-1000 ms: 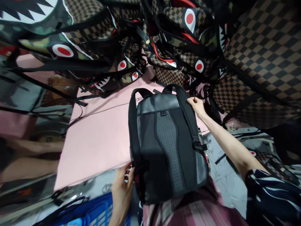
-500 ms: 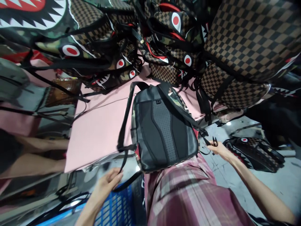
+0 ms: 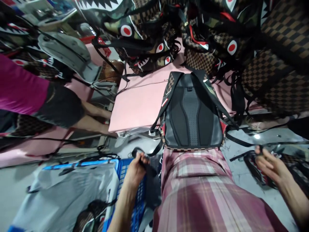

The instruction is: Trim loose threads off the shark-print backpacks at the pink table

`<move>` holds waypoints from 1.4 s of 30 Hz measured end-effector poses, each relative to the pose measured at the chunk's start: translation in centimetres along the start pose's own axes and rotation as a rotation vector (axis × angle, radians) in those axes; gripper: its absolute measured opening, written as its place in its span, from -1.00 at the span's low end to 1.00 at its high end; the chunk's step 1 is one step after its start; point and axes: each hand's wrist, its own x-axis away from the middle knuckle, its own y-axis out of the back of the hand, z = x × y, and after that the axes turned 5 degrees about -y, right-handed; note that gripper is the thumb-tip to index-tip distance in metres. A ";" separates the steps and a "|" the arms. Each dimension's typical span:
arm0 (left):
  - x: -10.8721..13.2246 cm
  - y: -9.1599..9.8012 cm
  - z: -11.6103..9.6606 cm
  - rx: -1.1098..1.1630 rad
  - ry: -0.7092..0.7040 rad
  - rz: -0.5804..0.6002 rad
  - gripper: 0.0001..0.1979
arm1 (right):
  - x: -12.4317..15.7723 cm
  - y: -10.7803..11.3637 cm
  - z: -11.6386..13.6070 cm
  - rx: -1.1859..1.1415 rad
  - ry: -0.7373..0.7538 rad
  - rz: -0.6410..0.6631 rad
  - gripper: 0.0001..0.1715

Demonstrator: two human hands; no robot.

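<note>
A black backpack (image 3: pixel 190 109) rests back side up on the edge of the pink table, its lower end by my plaid clothing. Its padded back panel and both shoulder straps face me, and checkered trim runs along the bottom. My left hand (image 3: pixel 137 169) is closed around a black strap (image 3: pixel 154 150) from the bag's lower left corner. Out to the right, my right hand (image 3: pixel 271 166) pinches the end of the other strap (image 3: pixel 238 139), drawn out from the lower right corner. Motion blurs both hands a little.
Checkered and camouflage bags with shark faces (image 3: pixel 149 48) pile up behind the pink table (image 3: pixel 137 100). A blue crate (image 3: pixel 123 174) stands at lower left. Another bag (image 3: pixel 289 167) lies on the floor at right. A person in a magenta top (image 3: pixel 21 83) is at left.
Both straps are now pulled outward, the right hand further right and the left gripping its strap in a fist. The backpack sits straighter. The view has swung left.
</note>
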 end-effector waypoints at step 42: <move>-1.3 -11.2 0.9 -1.556 -1.242 0.557 -0.37 | 2.0 -12.0 -2.9 -0.454 -0.143 0.497 -0.50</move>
